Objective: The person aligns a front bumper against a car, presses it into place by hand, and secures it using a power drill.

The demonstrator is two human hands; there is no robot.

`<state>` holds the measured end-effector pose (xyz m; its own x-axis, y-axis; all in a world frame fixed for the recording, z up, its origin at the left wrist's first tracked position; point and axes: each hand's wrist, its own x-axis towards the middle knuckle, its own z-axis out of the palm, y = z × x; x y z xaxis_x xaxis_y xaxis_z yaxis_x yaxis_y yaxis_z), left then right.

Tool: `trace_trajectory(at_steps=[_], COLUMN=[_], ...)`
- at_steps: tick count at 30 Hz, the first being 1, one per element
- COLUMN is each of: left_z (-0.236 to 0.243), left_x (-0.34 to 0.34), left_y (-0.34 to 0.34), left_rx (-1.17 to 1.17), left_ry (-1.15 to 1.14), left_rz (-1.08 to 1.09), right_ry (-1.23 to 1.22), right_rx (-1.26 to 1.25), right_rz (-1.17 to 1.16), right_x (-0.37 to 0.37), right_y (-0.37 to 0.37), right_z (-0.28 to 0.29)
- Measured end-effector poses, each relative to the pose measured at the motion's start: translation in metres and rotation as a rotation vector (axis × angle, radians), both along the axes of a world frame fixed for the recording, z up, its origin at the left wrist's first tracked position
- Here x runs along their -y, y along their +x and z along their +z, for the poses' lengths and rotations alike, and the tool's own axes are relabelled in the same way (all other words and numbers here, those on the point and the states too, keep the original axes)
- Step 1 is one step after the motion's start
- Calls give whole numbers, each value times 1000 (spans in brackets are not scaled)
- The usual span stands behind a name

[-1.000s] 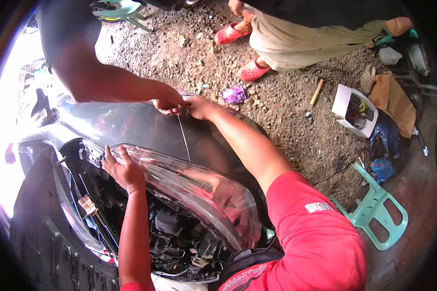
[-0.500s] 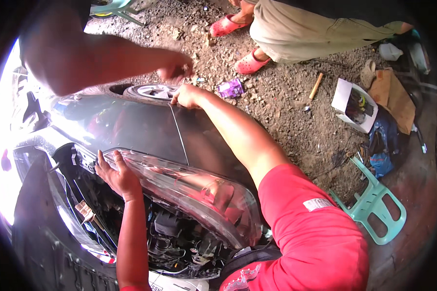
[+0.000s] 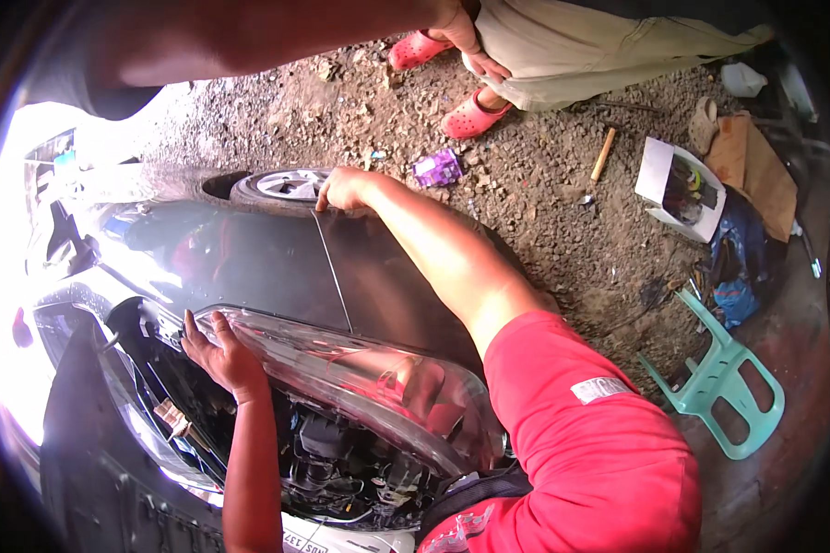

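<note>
Bumper panel (image 3: pixel 398 293) sits at the front corner, between the headlight (image 3: pixel 364 373) and the gravel ground (image 3: pixel 563 212), meeting the dark fender (image 3: pixel 235 251) along a thin seam (image 3: pixel 333 271). Our right hand (image 3: pixel 345 188) sets a fingertip at the seam's upper end near the wheel (image 3: pixel 289 185), its other fingers curled; we cannot tell whether it pinches anything. Our left hand (image 3: pixel 223 358) lies with fingers spread by the headlight's edge, grasping nothing we can see. To do this well, we judge it best to press evenly, sight along the whole seam, aim for a uniform line, and spare the headlight any hard load
</note>
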<state>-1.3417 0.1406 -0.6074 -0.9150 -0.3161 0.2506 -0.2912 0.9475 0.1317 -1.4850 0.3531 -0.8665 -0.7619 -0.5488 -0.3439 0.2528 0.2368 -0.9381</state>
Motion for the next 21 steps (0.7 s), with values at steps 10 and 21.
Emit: trace_trajectory(at_steps=[10,21], left_z=[1,1], left_x=[4,7], left_y=[0,0], left_rx=[-9,-17], left_ry=[-26,-18], left_rz=[-40,-11], right_ry=[-31,-56], right_rx=[-103,67], right_rz=[88,15], right_x=[3,-1], right_y=[-6,7], right_z=[-13,2])
